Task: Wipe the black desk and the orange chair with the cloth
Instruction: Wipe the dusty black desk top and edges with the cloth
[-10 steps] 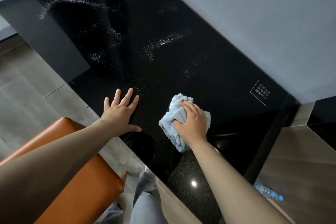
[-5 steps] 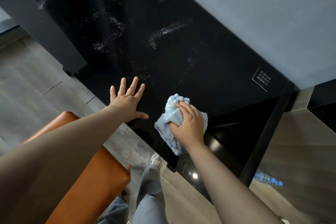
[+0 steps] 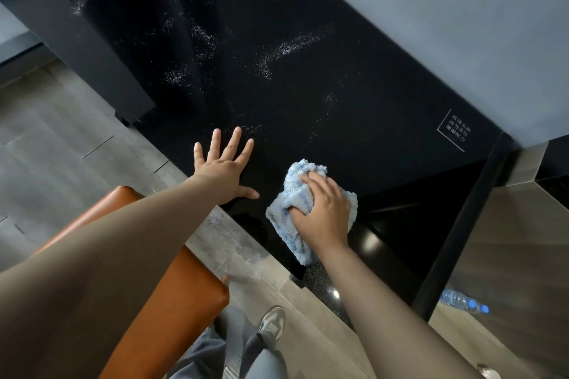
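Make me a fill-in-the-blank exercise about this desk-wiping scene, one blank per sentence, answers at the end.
The right hand grips a fluffy light ___ cloth on the glossy black desk.
The left hand lies flat on the desk and holds ___.
The padded leather chair beneath the left arm is ___.
White powdery streaks lie across the black ___.
Missing words: blue, nothing, orange, desk.

My right hand (image 3: 323,212) presses the blue cloth (image 3: 292,194) onto the black desk (image 3: 338,77) near its edge, while my left hand (image 3: 223,164) lies flat beside it. White dust (image 3: 289,49) streaks the top; the orange chair (image 3: 172,301) stands below.
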Action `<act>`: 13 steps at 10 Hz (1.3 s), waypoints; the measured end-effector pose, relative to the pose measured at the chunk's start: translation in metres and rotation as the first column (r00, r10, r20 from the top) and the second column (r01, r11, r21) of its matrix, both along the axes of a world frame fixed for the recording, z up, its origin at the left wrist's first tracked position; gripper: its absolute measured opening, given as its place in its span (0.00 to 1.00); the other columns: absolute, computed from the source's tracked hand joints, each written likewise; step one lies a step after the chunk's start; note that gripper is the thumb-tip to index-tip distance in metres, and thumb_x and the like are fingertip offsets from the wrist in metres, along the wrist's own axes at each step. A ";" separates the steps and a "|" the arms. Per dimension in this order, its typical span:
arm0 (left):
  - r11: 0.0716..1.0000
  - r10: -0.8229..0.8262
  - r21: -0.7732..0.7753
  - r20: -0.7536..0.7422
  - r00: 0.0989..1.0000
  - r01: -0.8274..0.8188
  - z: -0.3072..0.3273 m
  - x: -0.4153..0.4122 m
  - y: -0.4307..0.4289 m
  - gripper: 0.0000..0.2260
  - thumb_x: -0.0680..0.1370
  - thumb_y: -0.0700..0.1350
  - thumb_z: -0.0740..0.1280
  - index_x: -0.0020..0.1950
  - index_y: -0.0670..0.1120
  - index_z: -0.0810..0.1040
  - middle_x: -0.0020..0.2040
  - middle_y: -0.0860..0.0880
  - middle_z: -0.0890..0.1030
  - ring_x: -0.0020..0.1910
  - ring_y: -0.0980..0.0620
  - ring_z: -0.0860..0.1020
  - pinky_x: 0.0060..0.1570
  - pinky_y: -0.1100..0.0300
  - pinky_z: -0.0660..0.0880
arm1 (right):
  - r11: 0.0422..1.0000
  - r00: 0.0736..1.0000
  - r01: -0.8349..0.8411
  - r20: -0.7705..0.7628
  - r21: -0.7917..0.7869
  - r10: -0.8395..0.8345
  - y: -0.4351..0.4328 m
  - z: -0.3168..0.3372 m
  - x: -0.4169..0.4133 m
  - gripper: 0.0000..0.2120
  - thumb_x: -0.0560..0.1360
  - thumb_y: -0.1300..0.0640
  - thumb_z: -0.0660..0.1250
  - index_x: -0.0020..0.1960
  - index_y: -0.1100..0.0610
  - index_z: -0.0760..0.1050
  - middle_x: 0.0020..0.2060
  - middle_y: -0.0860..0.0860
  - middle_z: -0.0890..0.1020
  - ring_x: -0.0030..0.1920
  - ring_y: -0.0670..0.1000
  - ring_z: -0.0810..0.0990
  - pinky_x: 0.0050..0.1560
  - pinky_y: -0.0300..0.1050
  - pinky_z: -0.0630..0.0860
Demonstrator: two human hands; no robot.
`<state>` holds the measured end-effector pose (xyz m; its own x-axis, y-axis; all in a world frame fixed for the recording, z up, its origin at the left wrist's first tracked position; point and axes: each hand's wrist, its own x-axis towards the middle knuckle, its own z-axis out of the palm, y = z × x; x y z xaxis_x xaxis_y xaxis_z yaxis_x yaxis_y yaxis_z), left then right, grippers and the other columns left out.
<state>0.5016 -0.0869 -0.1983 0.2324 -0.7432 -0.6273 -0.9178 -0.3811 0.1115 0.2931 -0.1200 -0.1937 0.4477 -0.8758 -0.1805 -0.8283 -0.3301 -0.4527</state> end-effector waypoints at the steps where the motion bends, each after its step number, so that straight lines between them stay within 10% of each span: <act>1: 1.000 0.003 0.004 -0.006 1.000 -0.003 0.002 0.000 0.000 0.50 0.70 0.71 0.62 0.75 0.56 0.31 0.74 0.51 0.26 0.73 0.40 0.29 0.71 0.35 0.37 | 1.000 1.000 0.001 0.000 0.008 -0.001 0.002 0.000 0.001 0.32 0.65 0.47 0.61 0.69 0.48 0.70 0.70 0.42 0.69 0.72 0.49 0.62 0.70 0.55 0.59; 10: 0.998 0.013 -0.063 0.009 1.000 -0.013 -0.001 0.000 0.000 0.50 0.70 0.71 0.63 0.77 0.56 0.33 0.76 0.50 0.29 0.75 0.39 0.32 0.72 0.34 0.41 | 0.995 0.995 -0.092 -0.045 0.029 0.094 0.104 0.012 0.007 0.26 0.67 0.47 0.64 0.65 0.49 0.74 0.66 0.44 0.74 0.69 0.50 0.68 0.67 0.57 0.65; 13: 0.971 -0.016 -0.240 -0.039 0.999 0.006 0.015 0.015 0.027 0.35 0.78 0.58 0.63 0.79 0.49 0.50 0.79 0.46 0.48 0.78 0.42 0.47 0.74 0.42 0.52 | 0.979 0.986 -0.137 -0.071 0.149 0.148 0.135 0.040 0.009 0.21 0.70 0.49 0.64 0.63 0.48 0.74 0.58 0.43 0.78 0.62 0.46 0.71 0.64 0.49 0.64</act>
<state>0.5164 -0.0600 -0.1834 0.2013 -0.8754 -0.4395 -0.9147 -0.3285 0.2353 0.3019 0.0154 -0.1540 0.5447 -0.7664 -0.3405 -0.8134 -0.3839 -0.4369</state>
